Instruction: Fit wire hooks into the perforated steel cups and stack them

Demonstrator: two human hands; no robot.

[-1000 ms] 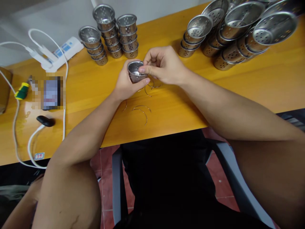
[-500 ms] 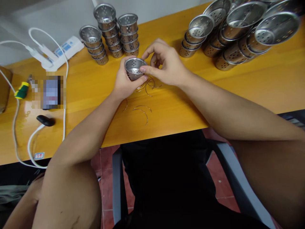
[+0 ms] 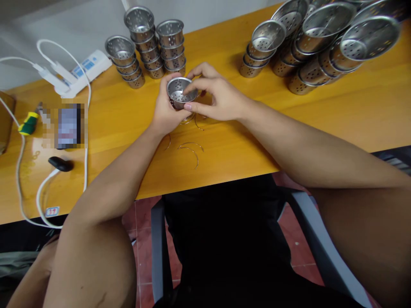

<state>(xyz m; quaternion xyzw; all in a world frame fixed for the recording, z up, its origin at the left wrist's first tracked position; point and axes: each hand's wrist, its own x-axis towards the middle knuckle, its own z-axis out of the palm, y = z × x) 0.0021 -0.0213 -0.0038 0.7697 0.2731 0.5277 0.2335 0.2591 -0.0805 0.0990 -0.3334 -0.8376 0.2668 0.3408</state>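
A yellow wooden desk (image 3: 289,128) carries two groups of perforated steel cups: a large pile (image 3: 321,42) at far right, neat stacks (image 3: 150,42) at far left. One small perforated cup (image 3: 177,92) is held above the desk centre. The left hand (image 3: 167,112) is closed around its wall; the right hand (image 3: 218,97) is curled, forefinger inside the rim. The cup should be gripped firmly and kept level. Thin curved wires (image 3: 191,149) lie beneath, toward the near edge.
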